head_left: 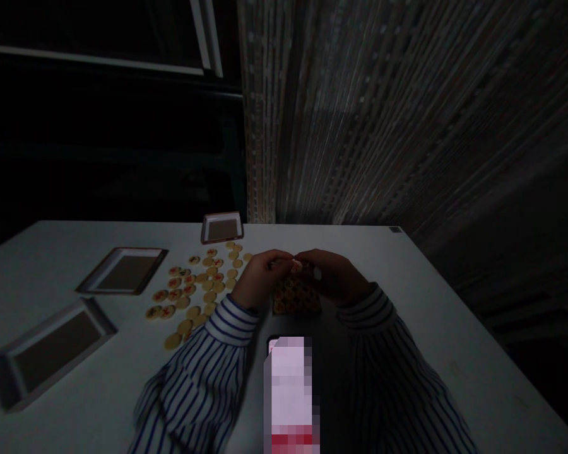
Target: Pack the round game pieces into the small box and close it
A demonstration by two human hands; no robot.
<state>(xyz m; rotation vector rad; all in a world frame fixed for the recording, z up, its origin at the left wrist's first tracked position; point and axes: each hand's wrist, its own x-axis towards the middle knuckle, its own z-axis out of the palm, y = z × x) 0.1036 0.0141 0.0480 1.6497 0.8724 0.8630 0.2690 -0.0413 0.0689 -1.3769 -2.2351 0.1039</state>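
A person's left hand [260,277] and right hand [336,275] pinch a red-marked disc [296,267] between them, seemingly to steady it from both sides, over a tray [307,312] filled with similar discs [291,295].

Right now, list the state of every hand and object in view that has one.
Left hand: fingertips pinching a red-marked disc
Right hand: curled, fingertips at that disc, grip too dark to judge
Loose discs: scattered flat, some marked sides up
Packed discs: close together below the hands
Nearest tray: open side up
Middle tray: open side up
Farthest tray: open side up
Screen: lit, contents blurred
Strand curtain: hanging
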